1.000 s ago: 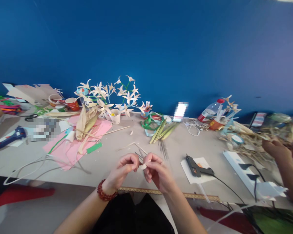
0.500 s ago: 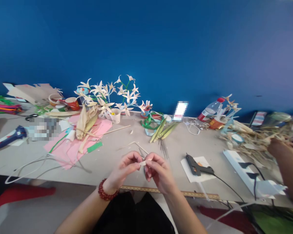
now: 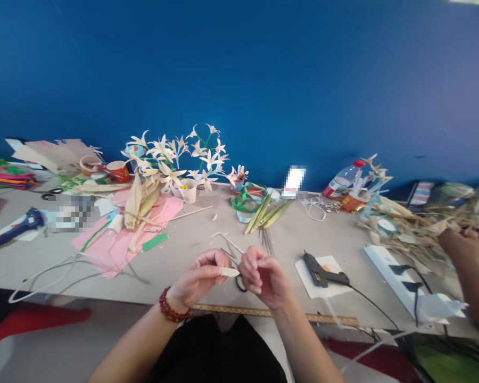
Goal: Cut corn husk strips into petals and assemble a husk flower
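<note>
My left hand (image 3: 199, 275), with a red bead bracelet on the wrist, pinches a small pale petal-shaped piece (image 3: 229, 272) by its left end. My right hand (image 3: 263, 276) is curled shut just to the right of the piece, with its fingertips at the piece's tip. A dark scissor loop (image 3: 239, 283) shows under the right hand, and thin blades point up between the two hands. Both hands hover above the near edge of the grey table (image 3: 175, 266).
A black glue gun (image 3: 321, 273) lies on white paper to the right. A bouquet of pale handmade flowers (image 3: 179, 157), green strips (image 3: 263, 213), pink paper (image 3: 120, 239) and a blue glue gun (image 3: 16, 226) lie further back. Another person's hand (image 3: 461, 247) works at the right.
My left hand has drawn the pale piece slightly left and my right hand has shifted right and curled tighter. The other person's hand at the right moved a little further right.
</note>
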Demonstrator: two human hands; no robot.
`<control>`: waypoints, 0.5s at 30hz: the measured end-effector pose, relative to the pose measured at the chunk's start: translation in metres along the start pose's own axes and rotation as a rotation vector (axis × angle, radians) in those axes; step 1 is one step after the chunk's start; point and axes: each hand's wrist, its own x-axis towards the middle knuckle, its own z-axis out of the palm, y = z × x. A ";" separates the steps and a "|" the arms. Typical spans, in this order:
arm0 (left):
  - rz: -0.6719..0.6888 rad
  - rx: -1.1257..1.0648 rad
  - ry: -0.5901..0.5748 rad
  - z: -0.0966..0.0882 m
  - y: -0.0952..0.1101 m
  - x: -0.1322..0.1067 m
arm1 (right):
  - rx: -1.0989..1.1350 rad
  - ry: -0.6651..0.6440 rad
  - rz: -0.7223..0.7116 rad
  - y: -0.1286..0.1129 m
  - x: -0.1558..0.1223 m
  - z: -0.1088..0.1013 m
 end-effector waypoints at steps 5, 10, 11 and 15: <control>0.004 -0.021 -0.010 -0.003 0.001 0.001 | -0.155 0.026 -0.014 0.004 -0.004 -0.004; -0.019 0.019 -0.003 -0.007 -0.002 -0.001 | -0.317 0.060 0.014 0.010 -0.004 -0.001; -0.022 0.029 -0.007 -0.009 -0.002 -0.003 | -0.305 0.067 0.023 0.011 -0.003 -0.002; 0.019 0.231 0.054 -0.035 0.006 0.001 | -0.252 0.148 -0.014 0.014 0.004 -0.016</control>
